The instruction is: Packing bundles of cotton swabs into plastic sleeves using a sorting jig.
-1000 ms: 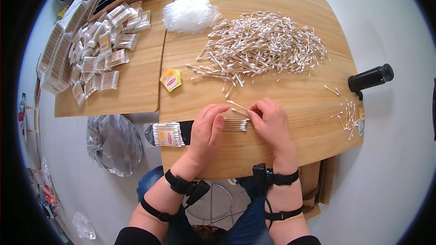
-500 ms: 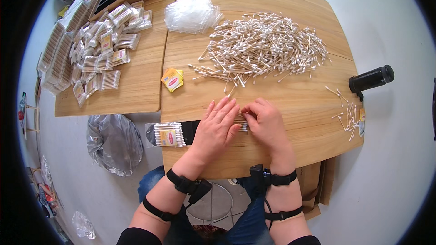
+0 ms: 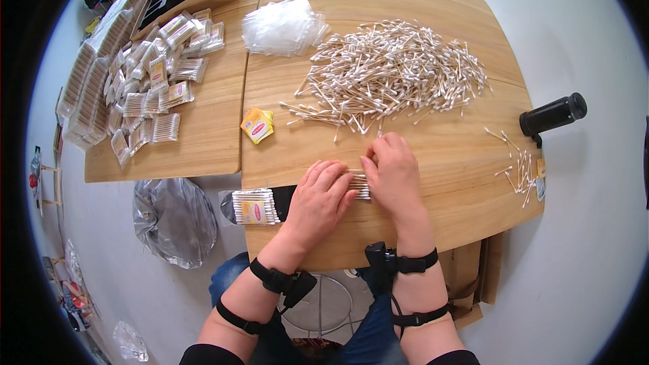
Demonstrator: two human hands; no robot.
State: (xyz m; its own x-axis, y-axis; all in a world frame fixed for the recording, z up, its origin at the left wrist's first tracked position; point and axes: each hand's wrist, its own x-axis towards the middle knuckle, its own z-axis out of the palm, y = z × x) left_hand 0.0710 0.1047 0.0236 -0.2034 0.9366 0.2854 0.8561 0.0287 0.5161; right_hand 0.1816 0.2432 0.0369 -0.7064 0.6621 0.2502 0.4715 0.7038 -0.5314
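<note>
My left hand (image 3: 318,196) lies palm down with bent fingers over a row of cotton swabs (image 3: 359,186) at the table's near side, hiding part of it. Just right of it, my right hand (image 3: 393,174) is closed, thumb and fingers pinched together above the row's far right end. Whatever is in that pinch is hidden. Left of my hands, a clear packet of cotton swabs with a yellow label (image 3: 255,208) sits at the end of a black strip (image 3: 284,201). A large heap of loose cotton swabs (image 3: 405,71) spreads beyond my hands.
Clear plastic bags (image 3: 280,27) lie at the back, yellow cards (image 3: 257,126) nearer. Filled packets (image 3: 162,78) pile up on the left table. A few stray swabs (image 3: 522,174) and a black bottle (image 3: 553,115) are at the right edge. A grey bin bag (image 3: 174,220) stands below left.
My left fingers have drawn back and bent down over the row. My right hand has shifted slightly up. The loose swab near my left fingertips no longer shows there.
</note>
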